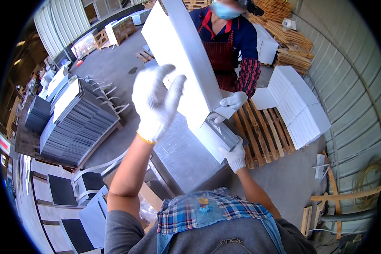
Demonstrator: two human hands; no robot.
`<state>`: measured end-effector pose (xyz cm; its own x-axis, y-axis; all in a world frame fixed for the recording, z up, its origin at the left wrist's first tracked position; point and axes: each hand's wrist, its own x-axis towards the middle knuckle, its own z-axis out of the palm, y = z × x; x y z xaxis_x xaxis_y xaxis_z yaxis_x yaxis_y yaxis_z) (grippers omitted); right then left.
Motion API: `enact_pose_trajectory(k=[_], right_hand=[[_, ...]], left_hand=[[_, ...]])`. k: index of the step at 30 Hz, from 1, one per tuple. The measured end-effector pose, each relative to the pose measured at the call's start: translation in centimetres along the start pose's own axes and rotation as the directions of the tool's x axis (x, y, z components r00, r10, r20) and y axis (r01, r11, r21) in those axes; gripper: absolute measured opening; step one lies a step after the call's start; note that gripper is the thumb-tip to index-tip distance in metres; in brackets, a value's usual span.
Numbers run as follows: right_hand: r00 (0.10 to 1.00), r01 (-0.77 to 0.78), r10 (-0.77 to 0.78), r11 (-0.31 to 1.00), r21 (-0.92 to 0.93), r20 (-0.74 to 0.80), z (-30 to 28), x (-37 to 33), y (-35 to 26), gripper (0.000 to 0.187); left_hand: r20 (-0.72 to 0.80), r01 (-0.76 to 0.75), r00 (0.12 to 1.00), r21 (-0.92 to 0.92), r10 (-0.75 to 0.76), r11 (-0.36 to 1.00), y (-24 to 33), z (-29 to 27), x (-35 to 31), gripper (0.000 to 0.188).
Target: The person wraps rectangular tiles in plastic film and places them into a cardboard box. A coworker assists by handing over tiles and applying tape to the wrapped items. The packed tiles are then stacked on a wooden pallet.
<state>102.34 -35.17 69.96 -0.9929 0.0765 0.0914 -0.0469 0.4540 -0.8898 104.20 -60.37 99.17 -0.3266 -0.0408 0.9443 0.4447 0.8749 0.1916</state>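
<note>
White knit gloves cover both of the person's hands: the left hand is raised with fingers spread and released, its palm flat near the broad face of a long white carton, though whether it presses the surface or hovers just off it is hard to tell. The right hand is clenched on the carton's lower open end, where a grey metal piece shows inside the flap. The carton stands tilted, its upper end leaning away toward a co-worker in a dark top and red apron, whose gloved hand holds the end flap beside the opening. Beneath it lies the metal tabletop, dull grey and bare where visible. To handle this well, it seems wise to keep the right hand firmly under the low end so the grey piece cannot slide out, and to steady the broad face with the flat left palm while the flap is handled. Beyond the carton a wooden pallet carries a row of white boxes, and to the left sits a stack of grey sheets. The carton's top runs out of view, the co-worker's other hand is hidden behind it, and the grey piece's full shape cannot be made out.
</note>
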Motion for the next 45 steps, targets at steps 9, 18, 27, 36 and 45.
enact_pose_trajectory(k=[9, 18, 27, 36, 45], right_hand=[[0.999, -0.045, 0.045, 0.999, -0.019, 0.028, 0.1, 0.1, -0.3, 0.086], [0.996, 0.088, -0.088, 0.996, -0.007, 0.007, 0.6, 1.1, 2.0, 0.085], [0.953, 0.243, -0.155, 0.904, 0.352, -0.260, -0.9, 1.5, -1.7, 0.085], [0.984, 0.145, -0.083, 0.890, 0.433, -0.160, -0.1, 1.7, -0.1, 0.084], [0.984, -0.144, 0.097, 0.931, 0.336, 0.152, 1.0, 1.3, 5.3, 0.084]], left_hand=[[-0.046, -0.093, 0.994, 0.185, 0.103, 0.978, -3.1, 2.4, 4.0, 0.038], [-0.053, -0.141, 0.988, 0.122, 0.148, 0.982, -2.0, 4.1, 4.5, 0.055], [0.348, -0.327, 0.894, 0.076, 0.282, 0.942, -0.5, 5.8, 8.1, 0.093], [0.425, -0.189, 0.845, -0.327, 0.323, 0.926, -1.0, 8.9, 8.5, 0.064], [0.490, -0.488, 0.683, -0.247, 0.542, 0.838, 0.5, 8.7, 7.8, 0.057]])
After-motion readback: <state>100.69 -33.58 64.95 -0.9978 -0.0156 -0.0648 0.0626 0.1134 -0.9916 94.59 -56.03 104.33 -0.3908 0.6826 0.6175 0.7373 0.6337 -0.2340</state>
